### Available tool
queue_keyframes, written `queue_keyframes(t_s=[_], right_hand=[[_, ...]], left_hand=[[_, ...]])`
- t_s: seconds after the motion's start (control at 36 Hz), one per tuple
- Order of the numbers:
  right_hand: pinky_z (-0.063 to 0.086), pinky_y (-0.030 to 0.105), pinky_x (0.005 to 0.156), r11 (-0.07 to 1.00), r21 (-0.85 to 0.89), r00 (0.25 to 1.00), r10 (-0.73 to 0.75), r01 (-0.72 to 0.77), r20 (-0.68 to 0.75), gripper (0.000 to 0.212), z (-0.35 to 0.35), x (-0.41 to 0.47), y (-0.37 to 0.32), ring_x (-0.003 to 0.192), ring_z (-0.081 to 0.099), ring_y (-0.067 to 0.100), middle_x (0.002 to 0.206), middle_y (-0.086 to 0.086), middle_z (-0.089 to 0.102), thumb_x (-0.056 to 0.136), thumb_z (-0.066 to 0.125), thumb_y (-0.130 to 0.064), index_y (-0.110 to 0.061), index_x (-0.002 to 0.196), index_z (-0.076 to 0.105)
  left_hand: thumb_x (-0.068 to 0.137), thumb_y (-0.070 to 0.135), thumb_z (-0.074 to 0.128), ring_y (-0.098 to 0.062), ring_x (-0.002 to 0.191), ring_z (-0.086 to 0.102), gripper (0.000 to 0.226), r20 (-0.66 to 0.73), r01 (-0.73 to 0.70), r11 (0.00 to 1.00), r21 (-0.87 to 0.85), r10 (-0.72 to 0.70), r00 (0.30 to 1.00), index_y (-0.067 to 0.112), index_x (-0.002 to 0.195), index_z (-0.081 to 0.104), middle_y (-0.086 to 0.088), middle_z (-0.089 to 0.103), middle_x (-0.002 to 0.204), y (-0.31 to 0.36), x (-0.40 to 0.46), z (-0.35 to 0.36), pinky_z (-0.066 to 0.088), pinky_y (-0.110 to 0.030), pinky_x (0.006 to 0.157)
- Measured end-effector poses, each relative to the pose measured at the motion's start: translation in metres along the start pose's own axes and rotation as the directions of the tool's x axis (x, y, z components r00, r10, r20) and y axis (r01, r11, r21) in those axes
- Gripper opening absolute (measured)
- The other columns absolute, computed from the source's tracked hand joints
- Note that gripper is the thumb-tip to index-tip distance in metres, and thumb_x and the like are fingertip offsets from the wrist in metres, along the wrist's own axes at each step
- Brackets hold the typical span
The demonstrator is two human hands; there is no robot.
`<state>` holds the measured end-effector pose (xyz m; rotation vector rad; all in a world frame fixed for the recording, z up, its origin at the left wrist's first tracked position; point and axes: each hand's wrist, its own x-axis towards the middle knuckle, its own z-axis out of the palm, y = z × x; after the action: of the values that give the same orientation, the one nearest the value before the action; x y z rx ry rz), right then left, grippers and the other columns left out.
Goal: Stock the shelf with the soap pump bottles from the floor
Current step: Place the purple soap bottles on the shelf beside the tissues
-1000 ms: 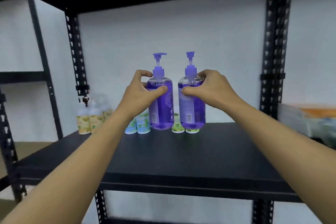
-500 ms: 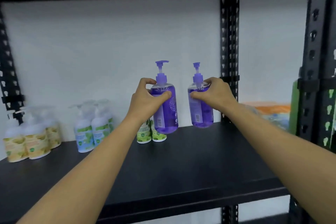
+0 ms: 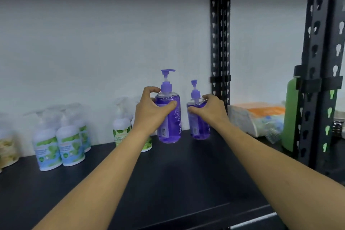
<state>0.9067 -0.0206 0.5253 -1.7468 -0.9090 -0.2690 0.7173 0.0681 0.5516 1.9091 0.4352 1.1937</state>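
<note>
Left hand (image 3: 149,110): fingers curled round larger purple pump bottle (image 3: 169,117)
Right hand (image 3: 209,110): gripping smaller purple pump bottle (image 3: 198,125)
Shelf (image 3: 168,173): black

Two pump bottles (image 3: 169,117) (image 3: 198,117) are set side by side on the shelf (image 3: 168,183), well back. Smaller bottles (image 3: 59,145) are grouped to their left; packages (image 3: 257,117) are stacked to the right.

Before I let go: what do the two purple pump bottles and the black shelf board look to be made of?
The two purple pump bottles, left and right, look like clear glossy plastic: the liquid shows through, with opaque lilac plastic pumps. The black shelf board looks matt, with a dull sheen only; painted metal or laminate, I cannot tell. The slotted upright looks like painted steel.
</note>
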Motion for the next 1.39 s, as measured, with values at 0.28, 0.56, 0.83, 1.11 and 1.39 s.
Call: queue_keyframes(t_s=[0.28,0.56,0.83,1.11,1.39], right_hand=[[0.052,0.027,0.083,0.999,-0.028,0.999,0.027,-0.028,-0.03,0.08,0.021,0.015,0.018,0.102,0.056,0.015,0.126,0.006,0.061,0.074,0.084,-0.044,-0.008,0.138,0.051],[0.046,0.024,0.079,0.999,-0.028,0.996,0.039,-0.042,-0.08,0.075,0.021,0.031,0.022,0.096,0.054,0.013,0.122,0.006,0.063,0.076,0.083,-0.04,-0.004,0.135,0.053],[0.047,0.02,0.069,0.997,0.005,0.993,0.08,-0.08,-0.084,0.057,0.018,0.031,0.037,0.094,0.059,0.014,0.105,-0.003,0.06,0.077,0.083,-0.035,-0.009,0.121,0.057],[0.051,0.039,0.1,0.989,0.112,0.995,0.098,-0.101,0.031,0.088,0.006,0.024,0.054,0.128,0.052,0.026,0.144,0.006,0.049,0.083,0.077,-0.044,-0.014,0.152,0.031],[0.041,0.028,0.081,0.975,0.154,0.987,0.162,-0.159,-0.012,0.045,-0.014,0.009,0.085,0.103,0.055,0.014,0.122,0.001,0.058,0.102,0.045,-0.028,-0.016,0.146,0.043]], left_hand=[[0.079,0.03,0.083,-0.01,0.089,0.065,0.061,0.009,-0.011,1.0,-0.015,0.011,1.0,0.031,0.125,0.044,0.006,0.062,0.11,-0.015,0.009,0.01,0.056,-0.016,0.06],[0.079,0.03,0.082,-0.011,0.091,0.065,0.06,0.024,-0.021,1.0,-0.016,0.022,0.999,0.03,0.126,0.044,0.005,0.062,0.112,-0.021,0.016,0.011,0.057,-0.018,0.063],[0.079,0.028,0.082,-0.011,0.089,0.065,0.06,0.045,-0.026,0.999,-0.046,0.029,0.999,0.03,0.124,0.044,0.008,0.06,0.107,-0.021,0.022,0.02,0.053,-0.013,0.056],[0.08,0.031,0.082,-0.015,0.094,0.066,0.059,0.036,-0.022,0.998,-0.058,0.024,0.999,0.03,0.125,0.044,0.002,0.063,0.113,-0.026,0.029,0.039,0.058,-0.018,0.064],[0.081,0.03,0.081,-0.008,0.089,0.064,0.056,0.014,0.007,0.999,-0.048,-0.006,1.0,0.031,0.122,0.042,0.006,0.061,0.11,-0.052,0.041,0.071,0.052,-0.012,0.056]])
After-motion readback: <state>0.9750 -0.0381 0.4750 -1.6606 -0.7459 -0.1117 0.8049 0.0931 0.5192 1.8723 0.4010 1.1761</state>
